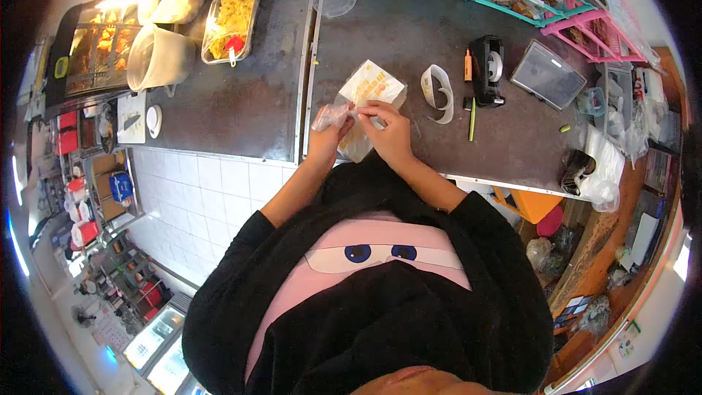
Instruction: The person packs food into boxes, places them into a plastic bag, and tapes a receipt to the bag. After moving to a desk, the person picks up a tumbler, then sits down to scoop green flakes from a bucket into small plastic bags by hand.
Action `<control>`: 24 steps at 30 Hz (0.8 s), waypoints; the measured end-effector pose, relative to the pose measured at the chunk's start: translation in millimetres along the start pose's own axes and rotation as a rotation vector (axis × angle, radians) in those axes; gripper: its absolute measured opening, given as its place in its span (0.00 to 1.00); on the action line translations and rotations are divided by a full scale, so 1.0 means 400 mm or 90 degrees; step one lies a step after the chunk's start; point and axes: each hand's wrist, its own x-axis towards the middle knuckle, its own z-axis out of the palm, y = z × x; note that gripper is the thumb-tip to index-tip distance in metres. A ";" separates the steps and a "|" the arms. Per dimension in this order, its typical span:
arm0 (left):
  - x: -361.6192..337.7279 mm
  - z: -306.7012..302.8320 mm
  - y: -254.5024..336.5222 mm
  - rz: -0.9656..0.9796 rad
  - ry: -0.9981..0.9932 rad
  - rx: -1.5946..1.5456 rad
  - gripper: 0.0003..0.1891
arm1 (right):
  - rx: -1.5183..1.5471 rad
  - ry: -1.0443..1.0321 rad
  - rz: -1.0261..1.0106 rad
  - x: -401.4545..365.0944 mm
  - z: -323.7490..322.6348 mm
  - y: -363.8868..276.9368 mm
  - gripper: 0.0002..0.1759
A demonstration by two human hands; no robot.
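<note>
Well left of the left hand, a clear rectangular tray of yellow food (pixel 232 20) rests on the dark counter (pixel 248 117). The left hand (pixel 327 140), nearly closed, grips a thin translucent plastic bag (pixel 329 115). A white paper bag with orange print (pixel 374 84) lies just beyond the fingers. The right hand (pixel 390 135), thumb and fingertips together, pinches the same plastic (exact contact point: too small to resolve). Right of that hand: a curled white strip (pixel 437 73), then a black tape dispenser (pixel 482 88).

Left hand (pixel 330 137) and right hand (pixel 389 132) close together, both in a pinch
</note>
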 end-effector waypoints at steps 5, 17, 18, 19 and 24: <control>0.007 -0.007 -0.007 0.004 -0.014 0.016 0.13 | -0.015 -0.013 -0.004 0.000 -0.004 -0.004 0.11; -0.004 0.006 -0.004 0.023 -0.006 -0.007 0.10 | -0.020 -0.007 -0.006 -0.001 -0.003 -0.010 0.11; -0.003 0.005 -0.005 0.023 -0.008 -0.013 0.10 | -0.020 -0.006 -0.010 -0.001 -0.003 -0.010 0.11; -0.001 0.003 -0.007 0.023 -0.010 -0.020 0.10 | -0.021 -0.006 -0.015 0.000 -0.003 -0.010 0.11; -0.008 0.016 0.006 0.051 -0.010 0.034 0.12 | -0.021 0.017 -0.030 0.009 0.005 0.000 0.10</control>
